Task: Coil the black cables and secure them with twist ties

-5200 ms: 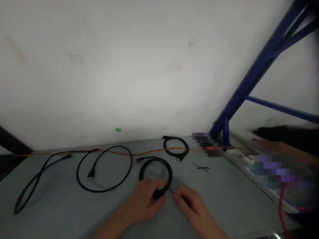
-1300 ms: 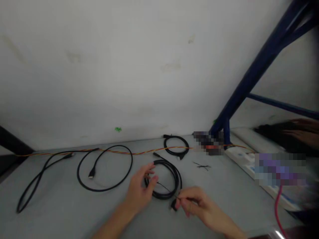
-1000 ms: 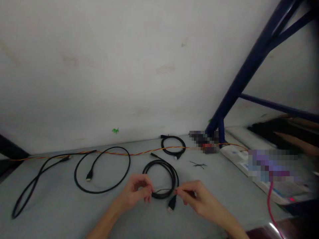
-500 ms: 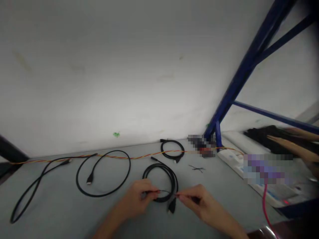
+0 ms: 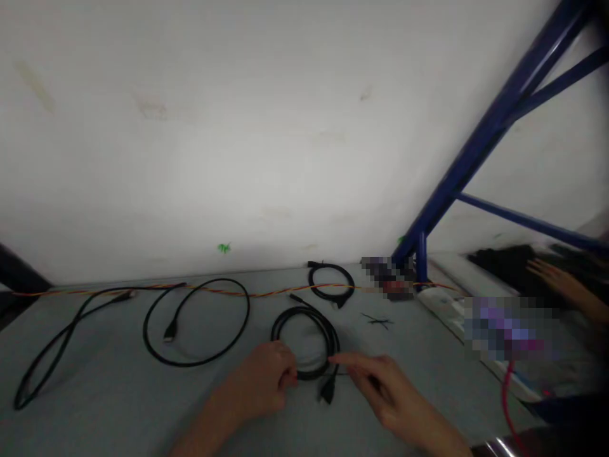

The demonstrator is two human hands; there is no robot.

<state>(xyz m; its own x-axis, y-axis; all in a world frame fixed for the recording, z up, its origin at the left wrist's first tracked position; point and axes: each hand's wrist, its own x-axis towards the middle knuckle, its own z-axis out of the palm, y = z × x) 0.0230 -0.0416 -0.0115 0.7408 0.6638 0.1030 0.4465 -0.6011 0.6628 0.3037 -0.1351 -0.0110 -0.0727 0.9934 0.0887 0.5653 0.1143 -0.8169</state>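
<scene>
Coil lay flat on the bench, just beyond and between the hands. Change: a moment earlier both hands held the tie by fingertips over the coil; now the right hand had its index straightened onto the coil's near right side, tie running low past the strands toward its thumb. Left hand was curled at the near left edge, touching. Hands apart; couldn't tell if either gripped the tie. My read: tying unfinished, turns not secured. Coil: smooth black jacket, several round turns; chunky moulded plug sat between the hands. Tie thin, wiry. Spare ties lay crossed beyond the right hand.
</scene>
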